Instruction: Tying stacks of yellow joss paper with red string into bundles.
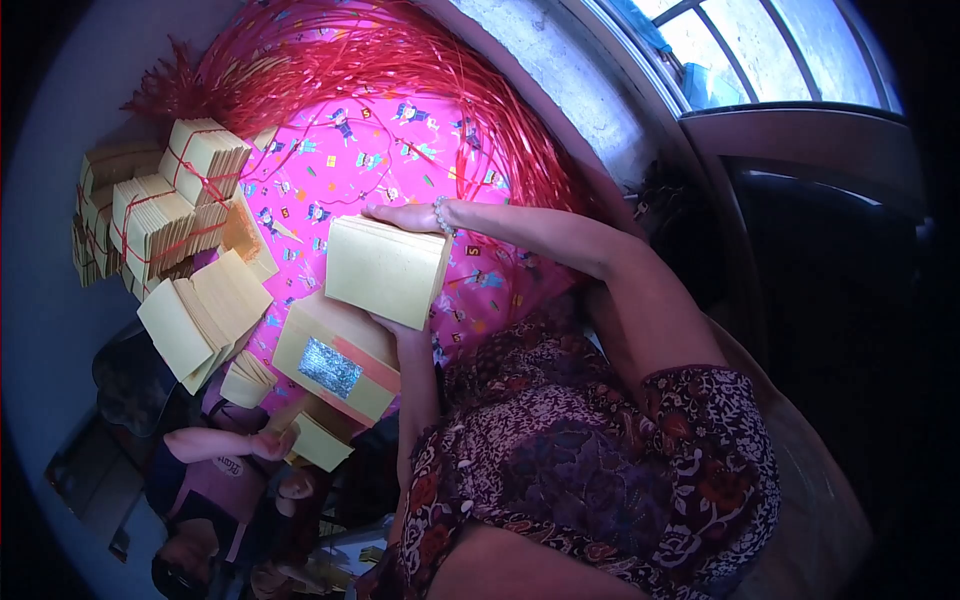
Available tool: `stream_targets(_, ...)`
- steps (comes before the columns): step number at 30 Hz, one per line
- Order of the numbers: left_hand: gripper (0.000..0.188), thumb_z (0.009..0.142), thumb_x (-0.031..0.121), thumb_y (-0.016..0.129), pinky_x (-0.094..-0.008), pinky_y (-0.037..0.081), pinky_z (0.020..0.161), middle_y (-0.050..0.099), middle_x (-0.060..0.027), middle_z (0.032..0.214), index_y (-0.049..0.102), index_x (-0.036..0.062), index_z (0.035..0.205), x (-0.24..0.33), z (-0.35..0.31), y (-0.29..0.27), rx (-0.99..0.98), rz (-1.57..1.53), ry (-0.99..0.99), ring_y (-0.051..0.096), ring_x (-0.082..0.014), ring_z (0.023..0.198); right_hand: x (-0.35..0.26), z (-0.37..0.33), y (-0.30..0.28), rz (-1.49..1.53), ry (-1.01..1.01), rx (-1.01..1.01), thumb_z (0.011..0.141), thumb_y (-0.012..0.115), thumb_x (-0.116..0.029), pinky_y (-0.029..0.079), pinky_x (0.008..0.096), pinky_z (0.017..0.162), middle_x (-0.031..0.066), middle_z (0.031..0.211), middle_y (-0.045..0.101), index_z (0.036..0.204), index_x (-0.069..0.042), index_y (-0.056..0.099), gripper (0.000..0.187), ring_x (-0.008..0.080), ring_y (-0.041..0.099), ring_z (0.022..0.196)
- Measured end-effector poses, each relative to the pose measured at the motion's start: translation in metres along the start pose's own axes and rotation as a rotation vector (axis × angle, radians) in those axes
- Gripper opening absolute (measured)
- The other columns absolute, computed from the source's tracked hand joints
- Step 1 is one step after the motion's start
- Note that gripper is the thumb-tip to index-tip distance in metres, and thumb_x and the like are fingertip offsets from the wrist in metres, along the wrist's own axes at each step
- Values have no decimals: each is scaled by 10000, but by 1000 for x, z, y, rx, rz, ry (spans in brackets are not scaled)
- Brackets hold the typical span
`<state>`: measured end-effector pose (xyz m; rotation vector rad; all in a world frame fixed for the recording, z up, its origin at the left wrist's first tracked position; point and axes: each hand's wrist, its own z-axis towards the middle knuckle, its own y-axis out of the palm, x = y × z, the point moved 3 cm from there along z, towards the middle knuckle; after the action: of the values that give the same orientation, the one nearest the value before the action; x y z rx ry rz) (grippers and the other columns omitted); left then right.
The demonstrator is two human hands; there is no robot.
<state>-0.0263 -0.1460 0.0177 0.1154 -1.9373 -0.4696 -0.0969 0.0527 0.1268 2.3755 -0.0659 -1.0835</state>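
A thick stack of pale yellow paper [385, 265] is held up between my two hands above the pink patterned cloth. Along its far edge lies my right hand [405, 217], its fingers stretched flat and a beaded bracelet at the wrist. My left hand [393, 324] presses the near edge from below; its fingers are mostly hidden by the stack. Just beneath and nearer to me lies a larger yellow block [335, 360] with a silver foil rectangle and an orange-pink band. Left of it rests a loosely fanned paper stack [205, 315].
Several paper bundles [155, 225] tied with red strips are piled at the left. Long red plastic strips [400, 45] cover the cloth's far side. At the lower left, a co-worker's hand [270, 443] is at another yellow stack [320, 442]. A wall ledge and barred window [770, 50] stand at the upper right.
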Motion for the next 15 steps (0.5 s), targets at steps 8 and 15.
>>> stream_targets(8, 613, 957, 503, 307, -453, 346, 1046, 399, -104, 1408, 330, 91, 1410, 57, -2, 63, 210, -630, -290, 409, -279, 1277, -2, -7, -8, 72, 117, -35, 965, 233, -580, 433, 326, 959, 67, 1329, 513, 1378, -127, 426, 643, 140, 544, 1122)
stream_targets(15, 622, 951, 514, 303, -458, 326, 1057, 390, -124, 1412, 348, 93, 1406, 74, -5, 86, 209, -655, -332, 386, -307, 1286, 13, 8, -26, 272, 29, -105, 990, 252, -518, 427, 331, 966, 62, 1324, 517, 1341, -74, 455, 602, 127, 539, 1115)
